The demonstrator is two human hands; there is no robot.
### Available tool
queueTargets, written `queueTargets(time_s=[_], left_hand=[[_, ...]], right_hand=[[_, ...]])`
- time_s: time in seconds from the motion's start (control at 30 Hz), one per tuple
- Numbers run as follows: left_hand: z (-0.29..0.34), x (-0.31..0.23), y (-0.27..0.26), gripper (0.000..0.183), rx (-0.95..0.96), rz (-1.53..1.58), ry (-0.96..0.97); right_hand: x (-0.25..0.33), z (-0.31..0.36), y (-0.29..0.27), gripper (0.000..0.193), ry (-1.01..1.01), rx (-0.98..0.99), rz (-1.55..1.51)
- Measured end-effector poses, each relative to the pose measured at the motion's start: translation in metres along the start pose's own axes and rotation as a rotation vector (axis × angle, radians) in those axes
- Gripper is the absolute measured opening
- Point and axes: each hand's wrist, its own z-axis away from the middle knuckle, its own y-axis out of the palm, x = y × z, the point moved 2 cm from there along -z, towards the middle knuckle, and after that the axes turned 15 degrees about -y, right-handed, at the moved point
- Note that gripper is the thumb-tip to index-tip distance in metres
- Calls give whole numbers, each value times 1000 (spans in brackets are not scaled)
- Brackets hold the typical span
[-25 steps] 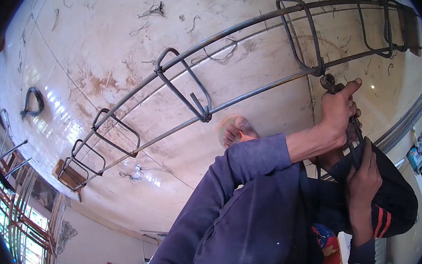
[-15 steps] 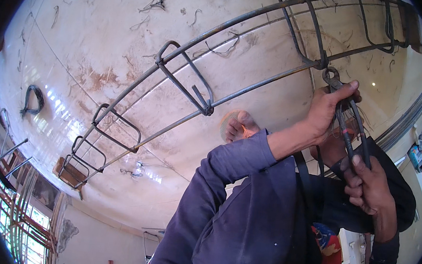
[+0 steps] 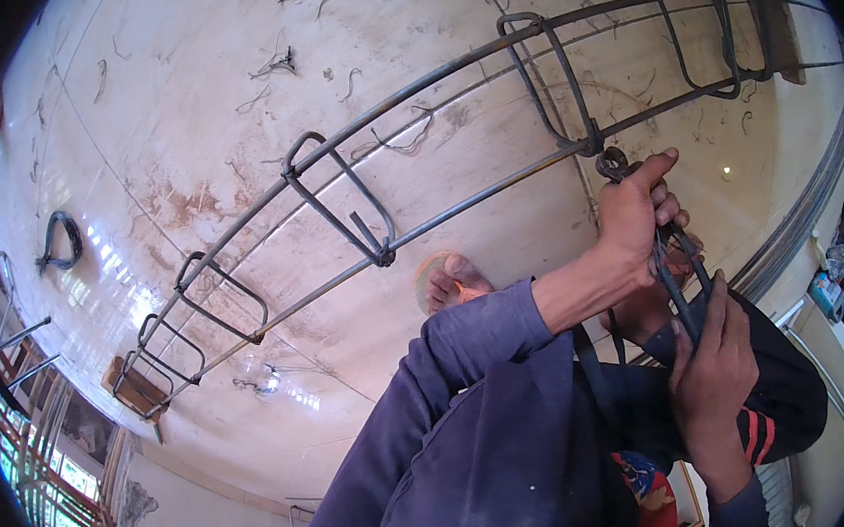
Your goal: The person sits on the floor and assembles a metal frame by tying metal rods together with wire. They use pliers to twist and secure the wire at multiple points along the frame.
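Note:
Steel pincers [image 3: 675, 291] with long dark handles slant between my two hands. Their rounded head [image 3: 612, 163] is right beside a corner joint of the rebar cage [image 3: 489, 189], where a bent stirrup [image 3: 568, 86] meets the lower bar; whether the jaws grip wire there is too small to tell. My left hand [image 3: 635, 217] is closed round the pincers just below the head, thumb pointing up and away. Lower down, my right hand [image 3: 717, 365] holds the handle ends, its fingers fairly straight along them.
Wooden blocks [image 3: 137, 387] prop the cage's ends. Wire scraps [image 3: 277, 63] and a coil of wire [image 3: 64, 240] lie on the stained tiled floor. My sandalled foot [image 3: 450, 283] is close below the cage. Long rods [image 3: 808, 212] run along the right; more bent bars [image 3: 9, 338] are at left.
The whole view has shifted, so the cage sits further left. My right hand's fingers have straightened along the handles, which look closer together. The pincers' head stays by the same joint.

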Motion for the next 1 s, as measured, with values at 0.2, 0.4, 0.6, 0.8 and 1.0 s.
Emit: queueTargets(time_s=[0.2,0.4,0.6,0.8,1.0], left_hand=[[10,-2,5,16,-67,-24,-49],[15,-11,-4,24,-89,-130,-98],[13,-11,-11,26,10,-105,-115],[2,-6,-11,19,48,-47,-68],[-2,-5,-2,23,-60,-46,1]], right_hand=[[-9,5,9,58,63,152,-142],[-31,-13,5,42,257,259,-844],[-29,25,51,59,1352,498,-2562],[-32,14,32,54,750,342,-1850],[-2,11,16,58,67,-20,-152]])
